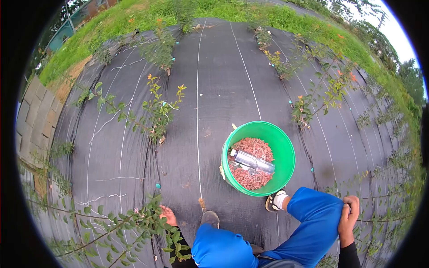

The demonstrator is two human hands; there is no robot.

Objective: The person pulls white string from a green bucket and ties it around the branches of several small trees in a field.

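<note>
My left hand (168,215) is low at the left, beside the leafy stems of a young plant (145,219). Its fingers are apart and hold nothing that I can see; leaves cover part of the wrist. My right hand (348,219) rests against the side of my bent knee (319,203), its fingers curled in with no object showing in them. Between the plant rows, just ahead of my feet, stands a green bucket (286,156). Inside it, a clear bottle (252,161) with a white cap lies across many small pinkish-red pieces (252,179).
Black ground cover (219,80) with white lines stretches ahead. Shrubs grow in rows on both sides, including a nearby left shrub (157,114) and a right shrub (304,109). Paving blocks (40,111) lie at the far left, and grass (147,15) borders the far end.
</note>
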